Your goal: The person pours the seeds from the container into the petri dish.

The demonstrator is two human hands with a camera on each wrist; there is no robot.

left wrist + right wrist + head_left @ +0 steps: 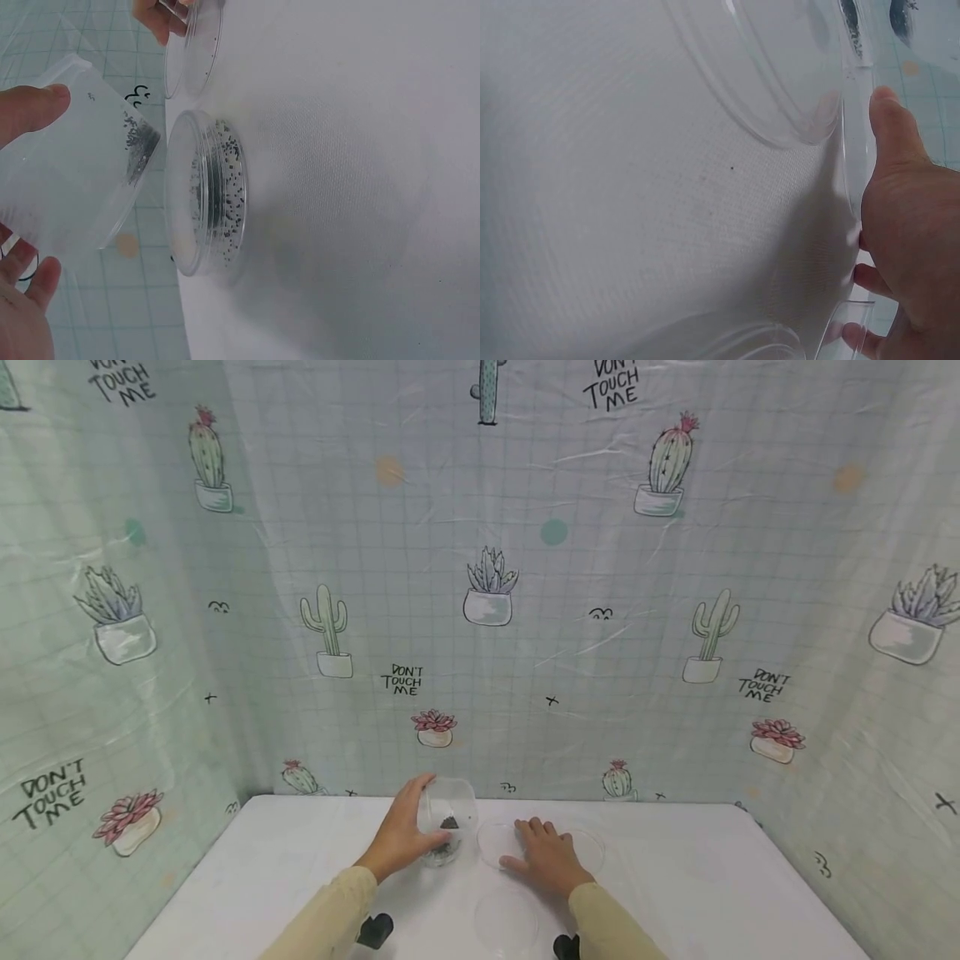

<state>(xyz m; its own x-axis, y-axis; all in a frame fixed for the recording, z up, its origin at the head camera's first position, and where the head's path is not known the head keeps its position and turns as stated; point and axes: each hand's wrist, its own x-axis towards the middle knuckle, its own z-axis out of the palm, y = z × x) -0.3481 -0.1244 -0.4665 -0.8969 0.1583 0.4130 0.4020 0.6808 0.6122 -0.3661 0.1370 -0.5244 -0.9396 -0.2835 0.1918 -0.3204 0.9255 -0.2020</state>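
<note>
My left hand (401, 839) grips a clear plastic container (82, 165) by its sides. The container is tilted, and dark granules (141, 148) gather in its lower corner. Close beside that corner, on the table, stands a clear round petri dish (187, 247) with dark granules scattered inside. Farther right, my right hand (546, 858) lies palm down with fingers extended, between two clear round dishes, one on the left (491, 843) and one on the right (592, 847). In the right wrist view its fingertips (866, 341) are at the rim of a clear dish.
Another clear round dish (506, 925) lies nearer on the white table (690, 885). Black wrist straps (377, 931) show by the sleeves. A cactus-print sheet (487, 693) encloses the table's back and sides. A tiny dark speck (732, 168) lies on the tabletop.
</note>
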